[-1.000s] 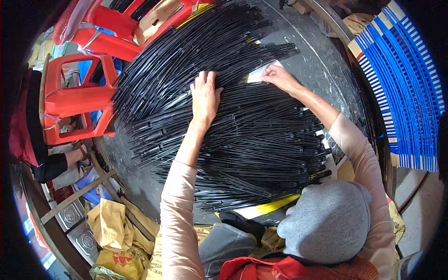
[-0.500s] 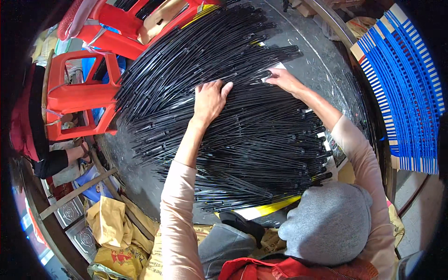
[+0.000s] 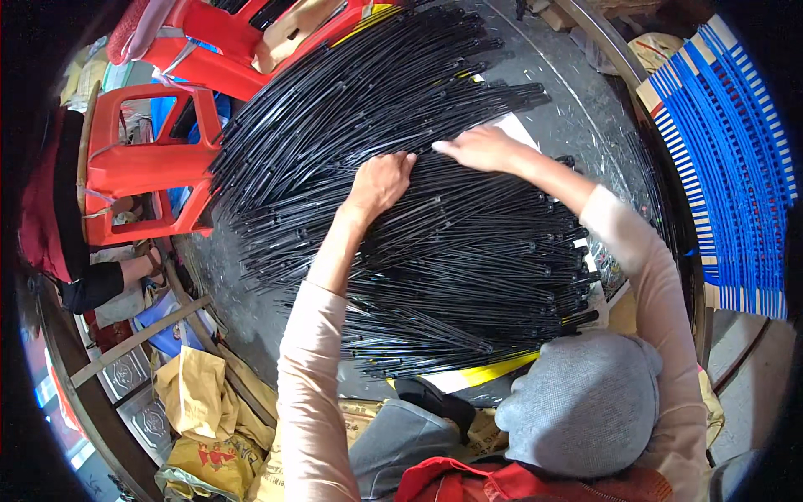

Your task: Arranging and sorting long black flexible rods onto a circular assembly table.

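A broad heap of long, thin black cable ties (image 3: pixel 468 222) covers the middle of the dark tabletop, most lying side by side with their small heads showing at the ends. My left hand (image 3: pixel 381 186) rests on the heap's middle, its fingers curled down around some of the ties and the thumb to the right. Just right of it, my right hand (image 3: pixel 485 151) hovers low over the ties, thumb pointing left toward the left hand. Motion smears it, and its fingertips are partly hidden. White paper (image 3: pixel 517 130) shows behind its wrist.
Red plastic stools (image 3: pixel 150 167) stand at the left, beside a person's leg (image 3: pixel 134 272). A blue and white slatted stack (image 3: pixel 728 167) stands at the right. Brown paper bags (image 3: pixel 196 393) lie at lower left. A grey knitted cap (image 3: pixel 581 406) fills the lower right.
My right hand has moved left from the tie ends toward my left hand. My left hand has shifted slightly down and its fingers have curled more.
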`<state>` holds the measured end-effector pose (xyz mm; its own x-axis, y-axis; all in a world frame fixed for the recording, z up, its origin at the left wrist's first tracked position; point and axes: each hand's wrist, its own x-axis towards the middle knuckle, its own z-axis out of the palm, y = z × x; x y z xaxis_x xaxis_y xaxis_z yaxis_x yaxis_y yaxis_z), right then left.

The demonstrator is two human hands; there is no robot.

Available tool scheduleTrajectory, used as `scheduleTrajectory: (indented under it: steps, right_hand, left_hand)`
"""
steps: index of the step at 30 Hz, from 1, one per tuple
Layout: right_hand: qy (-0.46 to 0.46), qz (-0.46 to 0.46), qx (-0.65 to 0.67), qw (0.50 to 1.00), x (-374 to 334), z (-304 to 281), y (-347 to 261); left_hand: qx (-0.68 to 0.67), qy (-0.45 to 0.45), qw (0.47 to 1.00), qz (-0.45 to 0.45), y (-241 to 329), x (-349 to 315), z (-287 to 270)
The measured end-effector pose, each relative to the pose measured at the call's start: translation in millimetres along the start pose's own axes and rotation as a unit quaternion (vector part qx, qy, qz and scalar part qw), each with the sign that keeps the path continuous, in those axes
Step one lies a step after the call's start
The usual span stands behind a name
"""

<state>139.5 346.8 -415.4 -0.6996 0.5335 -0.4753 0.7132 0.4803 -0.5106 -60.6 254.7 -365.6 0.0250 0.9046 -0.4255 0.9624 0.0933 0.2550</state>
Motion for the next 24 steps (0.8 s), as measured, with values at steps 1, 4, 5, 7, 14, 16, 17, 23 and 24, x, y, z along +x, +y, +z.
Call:
scheduleTrajectory:
  steps: [1,4,5,7,14,16,17,23,24]
  right_hand:
    - [0.027,0.01,0.026,0.999,0.5,6.8,-13.8]
    - [0.121,0.038,0.035,0.991,-3.3,22.4,-28.8]
    - [0.145,0.015,0.028,0.989,-3.8,26.2,-27.8]
    - [0.154,0.0,0.022,0.988,-4.8,32.1,-22.2]
    - [0.194,-0.049,-0.008,0.98,-14.1,34.8,-20.1]
    - [0.204,-0.065,-0.013,0.977,-21.6,36.4,-24.3]
    - [0.197,-0.073,-0.001,0.978,-26.4,38.3,-25.8]
    - [0.241,-0.11,-0.022,0.964,-55.3,63.5,-33.3]
    - [0.233,-0.097,-0.021,0.967,-56.1,66.1,-33.7]
  left_hand:
    - [-0.037,-0.029,0.999,0.014,-4.9,1.3,-8.0]
    - [-0.198,-0.054,0.978,-0.026,-19.2,4.0,-23.8]
    - [-0.214,-0.044,0.975,-0.031,-20.8,2.5,-21.0]
    - [-0.15,0.06,0.987,0.019,-22.2,-0.9,-9.1]
    - [0.002,0.218,0.975,0.048,-14.9,-19.7,27.7]
    - [0.017,0.218,0.975,0.026,-8.3,-34.4,32.0]
    - [0.032,0.228,0.973,0.012,-4.1,-41.7,34.2]
    - [0.043,0.278,0.959,0.025,10.4,-86.1,54.0]
    - [0.048,0.275,0.96,0.036,9.8,-87.0,55.1]
